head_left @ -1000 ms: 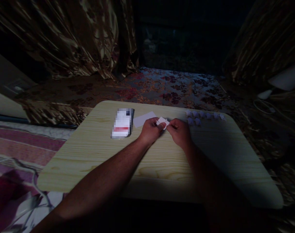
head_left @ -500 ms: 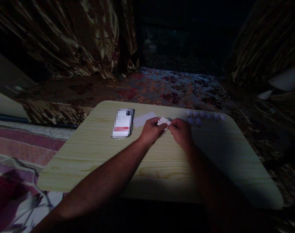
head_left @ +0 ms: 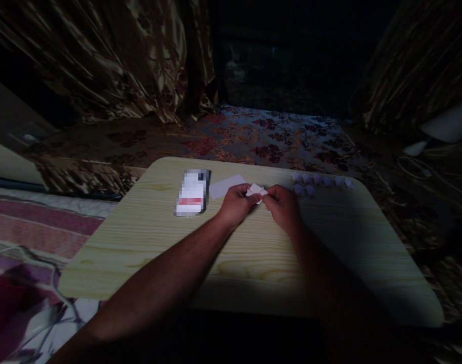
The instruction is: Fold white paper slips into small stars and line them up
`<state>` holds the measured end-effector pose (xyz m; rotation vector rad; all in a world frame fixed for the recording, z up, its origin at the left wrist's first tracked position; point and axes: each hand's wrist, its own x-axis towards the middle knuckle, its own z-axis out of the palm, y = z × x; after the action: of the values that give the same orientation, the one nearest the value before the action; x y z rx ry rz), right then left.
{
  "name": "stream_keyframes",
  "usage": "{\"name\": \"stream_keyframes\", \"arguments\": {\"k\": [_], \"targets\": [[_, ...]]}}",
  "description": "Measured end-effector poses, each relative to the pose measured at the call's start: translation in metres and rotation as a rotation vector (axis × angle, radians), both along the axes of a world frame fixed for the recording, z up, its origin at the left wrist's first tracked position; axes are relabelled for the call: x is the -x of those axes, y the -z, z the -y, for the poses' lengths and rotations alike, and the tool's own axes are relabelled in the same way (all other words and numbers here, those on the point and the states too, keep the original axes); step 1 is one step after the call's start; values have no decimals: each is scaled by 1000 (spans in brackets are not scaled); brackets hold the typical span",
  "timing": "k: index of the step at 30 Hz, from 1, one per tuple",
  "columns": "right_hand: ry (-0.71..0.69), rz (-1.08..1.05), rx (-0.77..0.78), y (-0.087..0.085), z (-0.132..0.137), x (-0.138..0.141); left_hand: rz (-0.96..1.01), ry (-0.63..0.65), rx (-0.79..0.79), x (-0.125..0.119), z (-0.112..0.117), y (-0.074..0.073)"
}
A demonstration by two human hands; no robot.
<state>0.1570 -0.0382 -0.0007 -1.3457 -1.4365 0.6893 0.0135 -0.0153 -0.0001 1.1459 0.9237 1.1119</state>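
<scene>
Both of my hands meet over the far middle of a light wooden table [head_left: 253,253]. My left hand [head_left: 236,203] and my right hand [head_left: 284,205] each pinch one side of a small folded piece of white paper [head_left: 256,191], held just above the tabletop. A flat white paper slip [head_left: 226,186] lies right behind my left hand. Several small folded paper pieces [head_left: 319,183] lie in rows to the right of my right hand.
A blurred white pack with a red stripe [head_left: 192,193] lies left of the slip. Patterned carpet [head_left: 276,134] and shiny brown curtains [head_left: 113,55] lie beyond the table. A striped bedcover [head_left: 29,237] is at the left, cables and a white object [head_left: 435,141] at the right.
The folded paper has turned slightly between my fingertips. My hands have stayed in the same place.
</scene>
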Motion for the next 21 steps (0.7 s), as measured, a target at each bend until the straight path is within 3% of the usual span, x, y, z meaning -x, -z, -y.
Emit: {"name": "stream_keyframes", "arguments": {"k": [11, 15, 21], "targets": [[9, 41, -6, -5, 3, 0, 13, -43, -2, -3, 3, -2], [53, 49, 11, -11, 2, -3, 14, 5, -7, -2, 4, -3], [97, -24, 35, -14, 1, -5, 183, -18, 98, 0, 2, -11]]}}
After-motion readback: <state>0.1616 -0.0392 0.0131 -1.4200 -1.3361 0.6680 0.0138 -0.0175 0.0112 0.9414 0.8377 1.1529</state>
